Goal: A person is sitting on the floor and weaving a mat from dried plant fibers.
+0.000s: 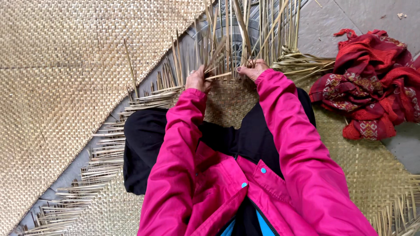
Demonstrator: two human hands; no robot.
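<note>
From the head camera we look down at our two hands, both busy at the edge of a half-made mat (232, 98). Our left hand (197, 80) is closed around a few loose straw strips (227, 48), with its fingers curled tight on them. Our right hand (252, 69) presses down on the strips just beside it, fingers bent and pinching some strips too. The strips stick up and away from both hands like long dry grass, and they start right where the woven part of the mat ends.

Our pink sleeves (284, 131) cover our wrists and arms. Our black-clad knees (146, 144) hide a big part of the mat below the hands. We cannot see the fingertips well, because the strips cross over them.

A bigger finished mat (57, 87) lies on the left, and its far side is cut off by the picture edge. Its ragged edge of short strip ends runs slanting down. A red cloth with small patterns (372, 83) lies bunched up on the right, near the mat. Grey floor (372, 13) shows at the top right.
</note>
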